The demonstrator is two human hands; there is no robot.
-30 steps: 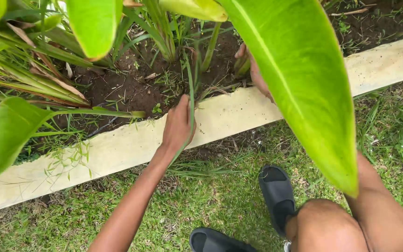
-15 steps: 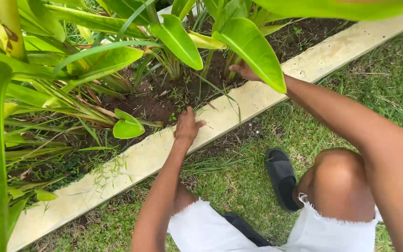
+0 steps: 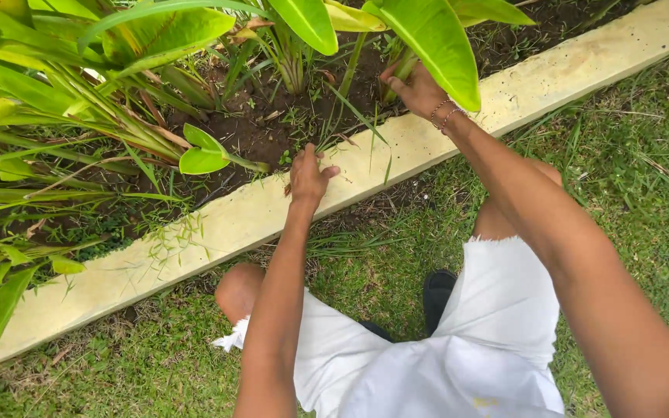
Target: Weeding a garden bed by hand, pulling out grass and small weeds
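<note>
At far left, broad green leaves [image 3: 9, 116] crowding the bed, several cut off by the frame edge and hiding the soil beneath. Running diagonally from lower left to upper right, a pale concrete edging strip [image 3: 195, 232], its far ends out of frame. Behind it, dark soil [image 3: 261, 139] with small weeds and thin grass blades [image 3: 350, 108], hard to separate one from another. Near centre, left hand [image 3: 307, 176] at the inner edge of the strip, fingers curled loosely, thumb out to the side; whether anything is pinched between them cannot be told, palm turned away from the camera. Further right and higher, right hand [image 3: 416, 89] closed around the base of a plant stem [image 3: 400, 70], fingertips partly hidden under a large drooping leaf [image 3: 435, 46]; thin bracelets [image 3: 447, 116] on the wrist. Below, white shorts [image 3: 458, 348] and one bare knee [image 3: 238, 290], a dark sandal [image 3: 437, 298] half covered by the cloth. At right, lawn grass [image 3: 636, 178], forearm cut off at the bottom corner.
</note>
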